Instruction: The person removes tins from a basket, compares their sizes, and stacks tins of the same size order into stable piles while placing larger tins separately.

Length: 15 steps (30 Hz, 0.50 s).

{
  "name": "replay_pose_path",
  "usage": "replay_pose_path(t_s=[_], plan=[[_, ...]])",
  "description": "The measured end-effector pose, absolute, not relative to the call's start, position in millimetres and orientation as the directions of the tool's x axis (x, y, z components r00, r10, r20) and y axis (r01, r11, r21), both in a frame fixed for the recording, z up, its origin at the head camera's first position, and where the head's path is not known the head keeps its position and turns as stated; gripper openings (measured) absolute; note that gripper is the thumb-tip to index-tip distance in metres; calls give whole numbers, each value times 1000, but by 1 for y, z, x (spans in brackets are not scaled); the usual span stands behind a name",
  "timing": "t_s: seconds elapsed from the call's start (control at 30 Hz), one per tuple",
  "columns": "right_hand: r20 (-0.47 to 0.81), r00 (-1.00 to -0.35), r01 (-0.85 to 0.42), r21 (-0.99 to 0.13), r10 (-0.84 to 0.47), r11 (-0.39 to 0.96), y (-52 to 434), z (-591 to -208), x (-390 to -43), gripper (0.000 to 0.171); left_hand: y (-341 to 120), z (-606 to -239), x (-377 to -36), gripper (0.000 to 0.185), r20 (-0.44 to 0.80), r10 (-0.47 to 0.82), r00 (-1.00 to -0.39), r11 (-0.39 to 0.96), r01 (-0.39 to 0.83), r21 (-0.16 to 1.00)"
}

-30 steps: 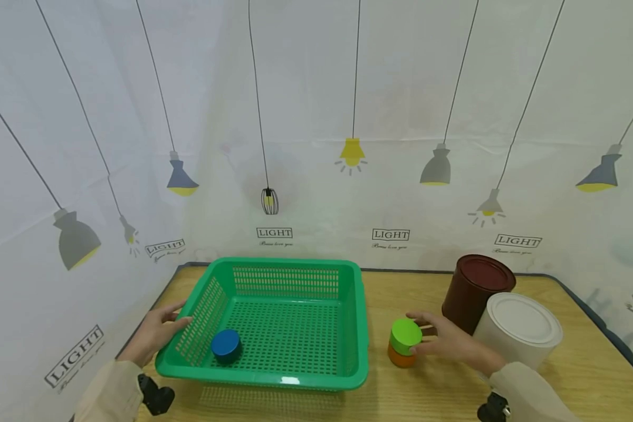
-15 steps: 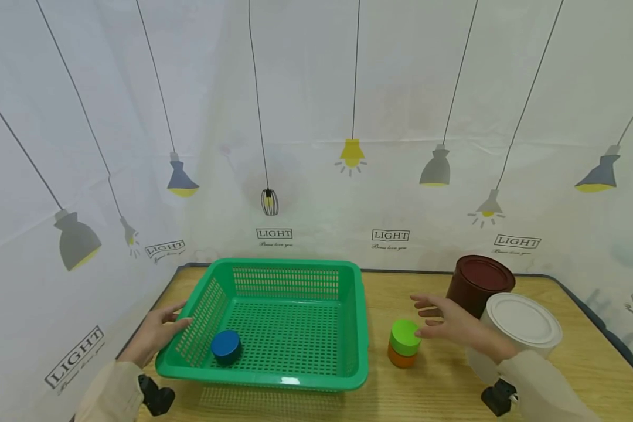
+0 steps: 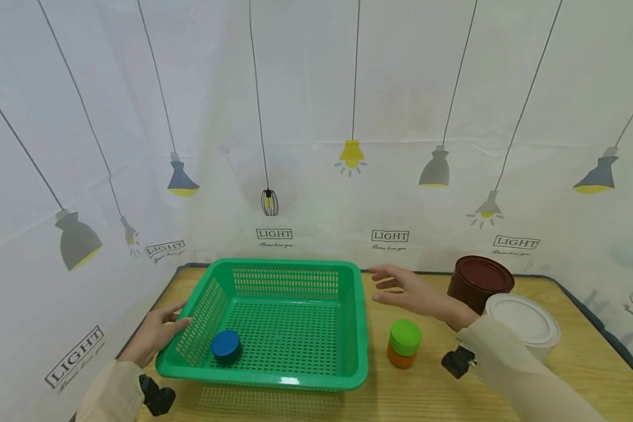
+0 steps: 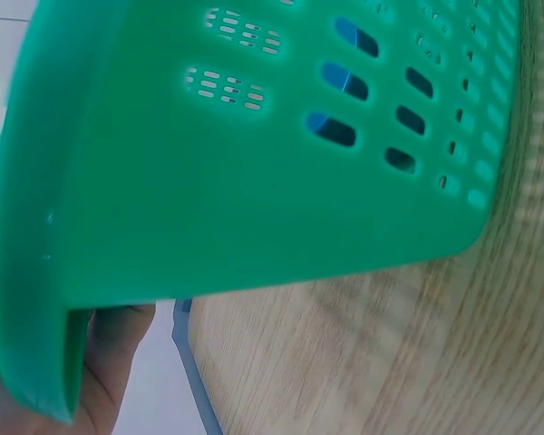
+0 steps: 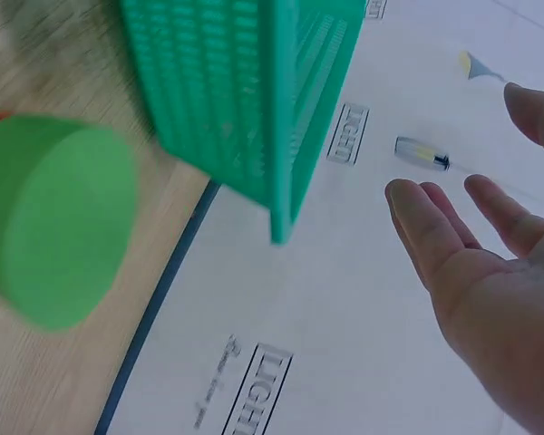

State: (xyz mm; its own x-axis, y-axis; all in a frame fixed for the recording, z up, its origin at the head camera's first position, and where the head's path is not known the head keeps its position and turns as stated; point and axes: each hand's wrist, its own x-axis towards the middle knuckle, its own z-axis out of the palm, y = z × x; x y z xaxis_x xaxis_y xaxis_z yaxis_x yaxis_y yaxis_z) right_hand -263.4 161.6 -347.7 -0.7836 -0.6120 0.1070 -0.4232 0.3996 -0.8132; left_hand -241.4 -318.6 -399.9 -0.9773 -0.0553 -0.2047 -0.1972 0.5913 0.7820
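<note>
Green basket (image 3: 274, 322), lower centre, holding one blue puck (image 3: 226, 344). Left hand (image 3: 155, 332) gripping its rim, fingers partly hidden. Right hand (image 3: 414, 293) open, empty.

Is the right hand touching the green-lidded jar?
Apart. The head view shows the right hand raised, fingers spread, clear wood between it and the green-lidded jar.

- Bright, even, diffuse light; shadows are soft and faint.
- Small glare spot on the basket (image 3: 290, 381) front rim.
- Head view bows outward at the edges.
- Both wrist views are soft with blur, especially the table grain.
</note>
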Motion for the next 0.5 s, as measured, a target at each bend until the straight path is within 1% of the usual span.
replay_pose_path(t_s=[0.23, 0.37, 0.5], plan=[[124, -714, -460, -825, -689, 328, 112, -334, -275, 51, -319, -401, -239, 63, -210, -60, -976, 571, -206, 794], [112, -707, -437, -846, -698, 307, 82, -332, -283, 48, -319, -402, -238, 63, -213, -68, -975, 582, -212, 785], [118, -695, -420, -868, -709, 267, 50, -332, -293, 49, -318, -401, -238, 64, -195, -46, -980, 604, -182, 776]])
